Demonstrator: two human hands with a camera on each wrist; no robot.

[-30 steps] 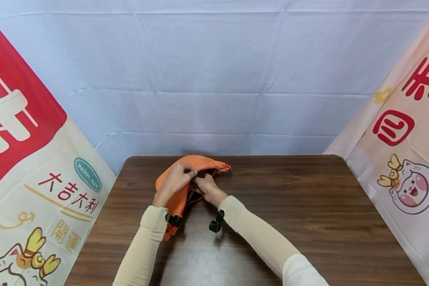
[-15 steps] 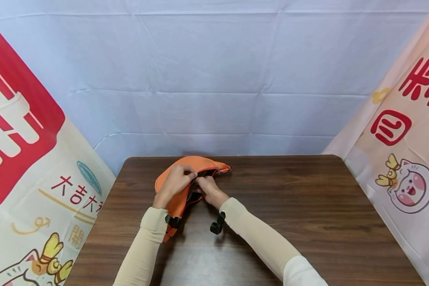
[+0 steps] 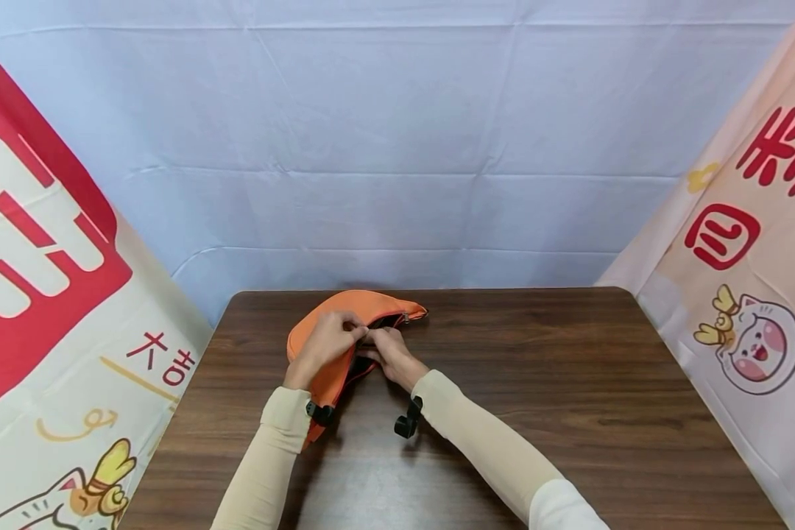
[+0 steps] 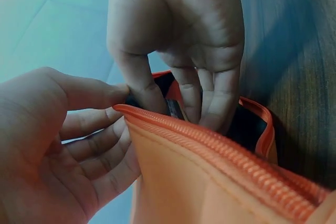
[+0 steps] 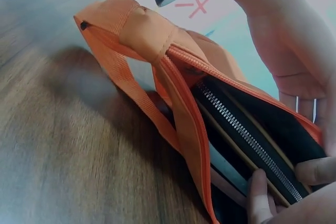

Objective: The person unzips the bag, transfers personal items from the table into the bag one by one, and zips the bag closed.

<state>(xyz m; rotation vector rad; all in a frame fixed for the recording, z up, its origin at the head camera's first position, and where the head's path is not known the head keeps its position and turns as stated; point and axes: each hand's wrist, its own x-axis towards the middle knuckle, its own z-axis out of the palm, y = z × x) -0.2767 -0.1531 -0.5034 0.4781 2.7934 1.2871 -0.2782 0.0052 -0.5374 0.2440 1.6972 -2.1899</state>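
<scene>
An orange bag (image 3: 352, 300) with its zip open stands near the table's back left in the head view. My left hand (image 3: 331, 340) pinches the rim of its opening between thumb and fingers. My right hand (image 3: 392, 355) reaches into the mouth of the bag. Inside, a dark zippered wallet (image 5: 247, 140) with silver metal teeth lies lengthwise; in the right wrist view my right thumb and a finger sit on either side of it. A flat greyish piece (image 5: 229, 169) shows beside the wallet, kind unclear. The wallet's lower end is hidden by my fingers.
The brown wooden table (image 3: 536, 383) extends to the right of the bag. An orange strap (image 5: 128, 85) loops from the bag's end. A pale cloth (image 3: 397, 140) hangs behind the table, with printed banners (image 3: 755, 324) at both sides.
My right hand has shifted slightly back and right at the wrist, its fingertips now close to my left fingers. The bag stays nearly in place. The left banner's print has shifted rightward.
</scene>
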